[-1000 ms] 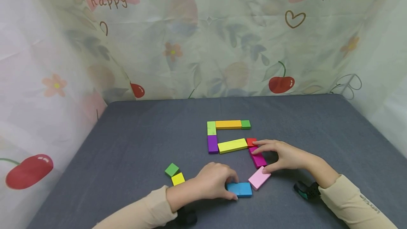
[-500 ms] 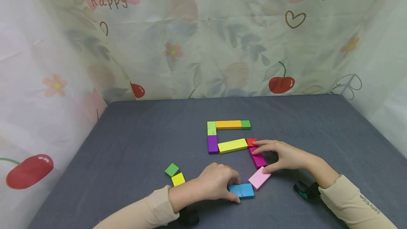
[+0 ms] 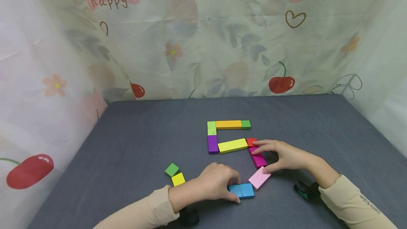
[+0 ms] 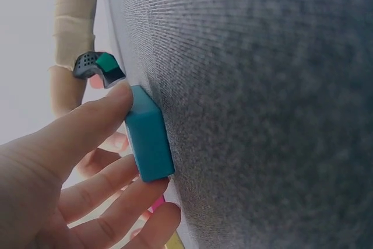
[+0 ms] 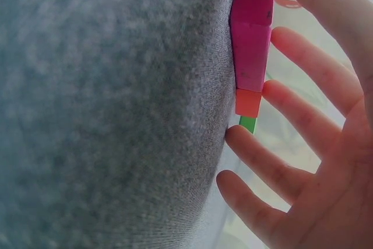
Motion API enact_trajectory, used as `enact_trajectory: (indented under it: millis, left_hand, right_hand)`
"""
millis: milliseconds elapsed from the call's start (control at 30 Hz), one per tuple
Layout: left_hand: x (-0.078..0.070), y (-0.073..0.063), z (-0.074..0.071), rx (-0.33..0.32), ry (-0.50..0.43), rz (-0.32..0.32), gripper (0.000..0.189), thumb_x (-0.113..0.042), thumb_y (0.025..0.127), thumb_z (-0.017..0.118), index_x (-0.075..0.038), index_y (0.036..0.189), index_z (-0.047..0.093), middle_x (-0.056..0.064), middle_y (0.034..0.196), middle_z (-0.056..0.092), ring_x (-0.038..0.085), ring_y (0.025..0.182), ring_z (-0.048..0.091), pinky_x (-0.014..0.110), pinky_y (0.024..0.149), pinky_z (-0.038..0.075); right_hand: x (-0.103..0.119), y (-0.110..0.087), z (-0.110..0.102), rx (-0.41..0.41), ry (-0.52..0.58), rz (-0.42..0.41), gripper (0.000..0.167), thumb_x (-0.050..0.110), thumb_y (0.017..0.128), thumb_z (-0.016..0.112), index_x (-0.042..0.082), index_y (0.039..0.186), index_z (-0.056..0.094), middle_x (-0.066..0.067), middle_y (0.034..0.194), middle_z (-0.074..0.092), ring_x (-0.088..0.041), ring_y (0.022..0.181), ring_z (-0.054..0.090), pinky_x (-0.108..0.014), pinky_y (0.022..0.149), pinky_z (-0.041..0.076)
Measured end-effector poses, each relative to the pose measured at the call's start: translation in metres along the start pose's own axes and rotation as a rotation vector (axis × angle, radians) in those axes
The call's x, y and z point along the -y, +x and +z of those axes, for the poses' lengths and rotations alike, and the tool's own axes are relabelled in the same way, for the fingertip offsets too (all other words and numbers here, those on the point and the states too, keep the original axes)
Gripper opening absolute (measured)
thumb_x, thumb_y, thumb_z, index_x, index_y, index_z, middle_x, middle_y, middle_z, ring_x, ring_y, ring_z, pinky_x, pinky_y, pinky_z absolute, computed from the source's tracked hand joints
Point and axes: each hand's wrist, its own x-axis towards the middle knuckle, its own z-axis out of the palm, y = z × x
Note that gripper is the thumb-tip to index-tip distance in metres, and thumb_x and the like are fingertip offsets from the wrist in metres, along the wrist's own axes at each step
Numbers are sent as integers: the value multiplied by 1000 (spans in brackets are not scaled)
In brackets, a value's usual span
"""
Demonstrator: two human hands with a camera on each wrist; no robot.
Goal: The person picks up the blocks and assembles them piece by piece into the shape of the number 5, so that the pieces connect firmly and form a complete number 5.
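My left hand pinches the ends of a blue block between thumb and fingers; the left wrist view shows the same blue block lying on the cloth. Its right end meets the corner of a pink block. On the right, my right hand rests its thumb on the pink block and its fairly straight fingertips on a magenta block and a red block. Those three form a chain, along which the fingers lie spread in the right wrist view.
Beyond lie a long yellow block, a purple block, a lime block, an orange block and a green block, end to end. Another green block and a yellow block sit by my left forearm on the grey tabletop.
Compared with a second ago, my left hand and the blue block have shifted slightly right and toward me. Over the last half second nothing visibly moves; the right hand stays in place.
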Motion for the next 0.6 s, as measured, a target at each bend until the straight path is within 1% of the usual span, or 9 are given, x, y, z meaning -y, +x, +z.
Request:
enact_trajectory:
  millis: [300,433,600]
  left_hand:
    - [1,0,-1,9,-17,5,39,-47,73,76,-23,102,70,-12,76,62,-3,66,47,14,61,35]
    - [2,-1,-3,3,-21,4,41,-49,73,75,-24,104,69,-13,82,65,-4,69,50,14,63,37]
    - [4,-4,-7,-18,-17,-13,43,-50,71,76,-25,105,69,-13,86,68,-4,73,54,14,63,40]
  right_hand:
    - [0,1,0,2,-3,-3,53,43,77,73,22,123,60,-14,143,44,-41,130,38,-65,98,33]
    - [-1,1,0,3,3,-3,52,42,77,73,22,123,60,-14,143,44,-41,130,38,-65,98,34]
    - [-1,1,0,-2,-2,-11,51,42,77,73,22,123,60,-15,142,44,-41,129,39,-65,97,34]
